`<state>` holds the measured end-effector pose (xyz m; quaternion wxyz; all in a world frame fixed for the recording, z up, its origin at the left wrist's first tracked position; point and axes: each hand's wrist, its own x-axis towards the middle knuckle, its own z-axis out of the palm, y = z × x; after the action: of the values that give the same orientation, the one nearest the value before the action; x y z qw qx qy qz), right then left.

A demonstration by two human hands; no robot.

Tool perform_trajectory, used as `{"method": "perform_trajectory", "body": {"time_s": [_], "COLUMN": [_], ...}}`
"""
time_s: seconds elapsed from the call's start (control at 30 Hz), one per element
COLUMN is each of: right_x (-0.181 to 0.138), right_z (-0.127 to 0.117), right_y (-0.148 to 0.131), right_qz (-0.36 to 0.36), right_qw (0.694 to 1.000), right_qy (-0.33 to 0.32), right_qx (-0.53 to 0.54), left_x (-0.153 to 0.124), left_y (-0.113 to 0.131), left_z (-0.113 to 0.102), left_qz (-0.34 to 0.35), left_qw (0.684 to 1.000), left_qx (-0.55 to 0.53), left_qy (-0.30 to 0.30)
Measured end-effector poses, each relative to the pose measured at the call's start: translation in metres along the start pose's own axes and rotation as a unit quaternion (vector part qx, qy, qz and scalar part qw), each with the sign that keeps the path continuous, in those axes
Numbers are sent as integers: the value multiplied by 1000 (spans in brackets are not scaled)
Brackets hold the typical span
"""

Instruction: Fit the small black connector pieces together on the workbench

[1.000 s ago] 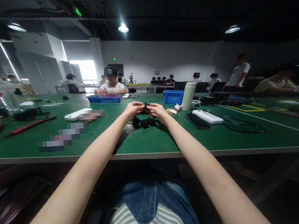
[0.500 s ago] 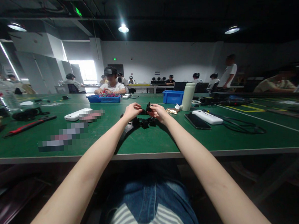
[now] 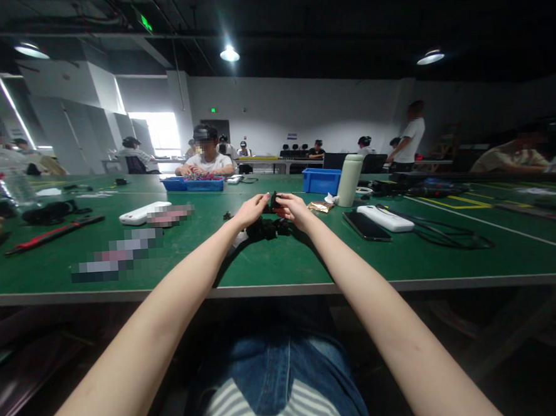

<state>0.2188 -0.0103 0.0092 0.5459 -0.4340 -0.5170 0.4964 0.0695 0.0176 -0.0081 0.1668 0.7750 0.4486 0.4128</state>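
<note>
Both my hands meet above the green tabletop (image 3: 168,265). Between them is a small black part (image 3: 272,200), apparently plastic, too small to name more exactly. My right hand (image 3: 296,209) grips it from the right, thumb and fingers pinched. From the other side, the closed fingertips of my left hand (image 3: 252,211) press on the same part. Several more black pieces (image 3: 268,229) lie in a cluster on the table just below and in front of my wrists, partly covered by my hands. A tiny dark piece (image 3: 227,215) sits left of my left hand.
To the right stand a pale green bottle (image 3: 350,181) and a blue bin (image 3: 322,180), with a phone (image 3: 366,225) and a white power bank (image 3: 386,218) nearer. Leftward lie a white device (image 3: 145,213) and a red-black tool (image 3: 56,235). A co-worker (image 3: 206,153) sits opposite behind blue trays (image 3: 204,185).
My left hand has moved slightly right, so its fingertips now meet the black part in my right hand. In the background, a standing person has shifted left.
</note>
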Motion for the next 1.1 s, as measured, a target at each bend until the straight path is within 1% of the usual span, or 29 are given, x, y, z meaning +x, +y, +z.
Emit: {"method": "perform_trajectory", "body": {"time_s": [0.07, 0.13, 0.23, 0.33, 0.4, 0.43, 0.47, 0.53, 0.6, 0.67, 0.77, 0.9, 1.03, 1.1], "right_x": [-1, -3, -3, -1, 2, 3, 5, 7, 7, 8, 9, 16, 21, 22], "right_z": [1, 3, 5, 4, 2, 1, -1, -4, -7, -7, -5, 0, 3, 4], "right_y": [-1, -2, -4, -4, -2, 0, 2, 7, 11, 14, 17, 20, 23, 22], "right_qz": [-8, -15, -26, -43, -74, -99, -127, -176, -199, -200, -188, -171, -149, -142], "right_qw": [1000, 999, 999, 999, 994, 987, 975, 942, 913, 894, 875, 862, 842, 841], "right_qy": [-12, -23, -28, -16, 8, 28, 50, 90, 101, 87, 79, 71, 36, 18], "right_qx": [14, 25, 21, -21, -82, -126, -175, -272, -343, -392, -439, -471, -518, -521], "left_x": [2, 3, 5, 7, 8, 9, 9, 10, 8, 5, 1, -1, 0, 1], "left_y": [1, 2, 5, 9, 10, 10, 9, 4, -4, -13, -27, -43, -54, -57], "left_z": [3, 7, 9, 6, 2, -1, -4, -10, -18, -26, -34, -38, -37, -36], "left_qz": [30, 46, 25, -3, -15, -19, -21, -24, -28, -48, -99, -155, -170, -171], "left_qw": [995, 986, 980, 980, 986, 989, 993, 999, 997, 987, 969, 948, 939, 938], "left_qx": [-89, -152, -196, -197, -167, -144, -114, -38, 55, 143, 221, 276, 299, 300], "left_qy": [-26, -42, -33, -9, 1, 4, 8, 26, 51, 58, 44, 26, 2, -7]}}
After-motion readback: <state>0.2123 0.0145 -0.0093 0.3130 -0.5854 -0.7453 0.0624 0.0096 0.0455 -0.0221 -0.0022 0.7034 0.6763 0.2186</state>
